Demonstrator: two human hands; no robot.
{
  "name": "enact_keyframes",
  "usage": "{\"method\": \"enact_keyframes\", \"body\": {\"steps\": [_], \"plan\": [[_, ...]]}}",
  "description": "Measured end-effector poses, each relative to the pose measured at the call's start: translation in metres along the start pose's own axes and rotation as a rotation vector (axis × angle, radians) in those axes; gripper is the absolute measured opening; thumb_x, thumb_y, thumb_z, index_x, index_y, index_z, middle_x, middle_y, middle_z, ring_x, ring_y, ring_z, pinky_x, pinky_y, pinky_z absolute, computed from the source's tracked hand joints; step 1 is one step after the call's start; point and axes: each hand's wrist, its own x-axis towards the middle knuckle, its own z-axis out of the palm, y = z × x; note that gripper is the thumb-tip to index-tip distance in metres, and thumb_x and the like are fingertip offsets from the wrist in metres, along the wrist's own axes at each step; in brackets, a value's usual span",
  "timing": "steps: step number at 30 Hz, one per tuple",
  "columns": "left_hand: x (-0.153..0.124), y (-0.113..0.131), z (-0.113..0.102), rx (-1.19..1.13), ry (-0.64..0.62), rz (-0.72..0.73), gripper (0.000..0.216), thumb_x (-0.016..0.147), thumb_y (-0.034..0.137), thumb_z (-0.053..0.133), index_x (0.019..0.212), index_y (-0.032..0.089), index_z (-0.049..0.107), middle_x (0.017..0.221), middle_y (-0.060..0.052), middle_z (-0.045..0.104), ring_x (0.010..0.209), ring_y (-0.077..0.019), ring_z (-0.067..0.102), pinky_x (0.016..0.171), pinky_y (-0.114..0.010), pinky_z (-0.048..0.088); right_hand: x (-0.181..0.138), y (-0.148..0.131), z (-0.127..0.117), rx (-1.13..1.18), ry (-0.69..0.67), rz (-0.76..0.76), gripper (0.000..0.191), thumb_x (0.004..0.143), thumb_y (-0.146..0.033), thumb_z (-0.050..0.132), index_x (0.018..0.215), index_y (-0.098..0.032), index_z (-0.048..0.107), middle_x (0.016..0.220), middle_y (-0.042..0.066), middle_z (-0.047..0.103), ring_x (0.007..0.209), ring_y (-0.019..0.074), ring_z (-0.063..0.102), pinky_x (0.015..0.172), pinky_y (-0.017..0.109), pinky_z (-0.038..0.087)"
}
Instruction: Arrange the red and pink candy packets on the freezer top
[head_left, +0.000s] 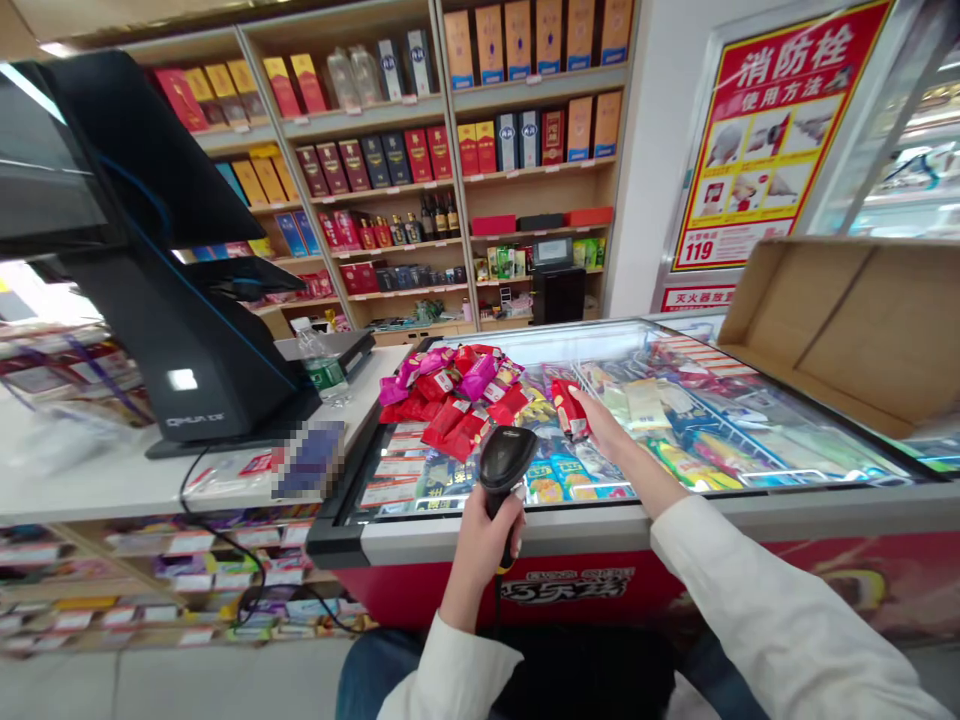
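Observation:
My left hand [480, 535] is wrapped round the handle of a black barcode scanner [507, 458], its head tilted up over the near edge of the freezer. In my right hand [596, 420] is a small red snack packet [570, 408], held above the glass lid. Left of that packet lies a heap of red and magenta snack packets [454, 390] on the glass. The scanner's head points towards the heap and the held packet; a gap separates it from both.
The glass-topped chest freezer [375, 545] spans the front, with bagged goods inside. An open cardboard box [847, 330] rests at its right. On the left counter [45, 490] stand a black till terminal [217, 330] and a water bottle [321, 365]. A cable [225, 545] hangs below.

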Motion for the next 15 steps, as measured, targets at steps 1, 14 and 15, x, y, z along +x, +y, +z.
{"method": "enact_keyframes", "body": {"steps": [1, 14, 15], "plan": [[-0.002, 0.000, 0.001, 0.031, -0.003, 0.005, 0.041, 0.086, 0.057, 0.077, 0.091, 0.020, 0.061, 0.056, 0.006, 0.059, 0.036, -0.0073, 0.045, 0.039, -0.021, 0.037, -0.001, 0.000, 0.000, 0.067, -0.012, 0.041, 0.038, 0.086, -0.061, 0.076, 0.095, -0.023, 0.073, 0.077, 0.006, 0.079, 0.071, 0.0260, 0.076, 0.055, 0.033, 0.058], [-0.009, 0.008, 0.006, 0.124, -0.005, 0.020, 0.036, 0.089, 0.052, 0.074, 0.085, 0.020, 0.058, 0.063, 0.002, 0.067, 0.037, -0.0073, 0.047, 0.043, -0.022, 0.038, -0.012, -0.011, 0.000, 0.239, -0.026, 0.053, 0.047, 0.080, -0.048, 0.090, 0.120, -0.028, 0.075, 0.118, 0.006, 0.085, 0.113, 0.0303, 0.080, 0.082, 0.040, 0.070], [-0.010, 0.009, 0.007, 0.125, -0.003, 0.019, 0.036, 0.088, 0.052, 0.075, 0.087, 0.020, 0.058, 0.064, 0.001, 0.068, 0.037, -0.0074, 0.047, 0.043, -0.022, 0.038, -0.012, -0.011, 0.000, 0.227, -0.028, 0.051, 0.047, 0.081, -0.049, 0.089, 0.120, -0.028, 0.075, 0.118, 0.006, 0.085, 0.114, 0.0304, 0.080, 0.083, 0.041, 0.070]]}}
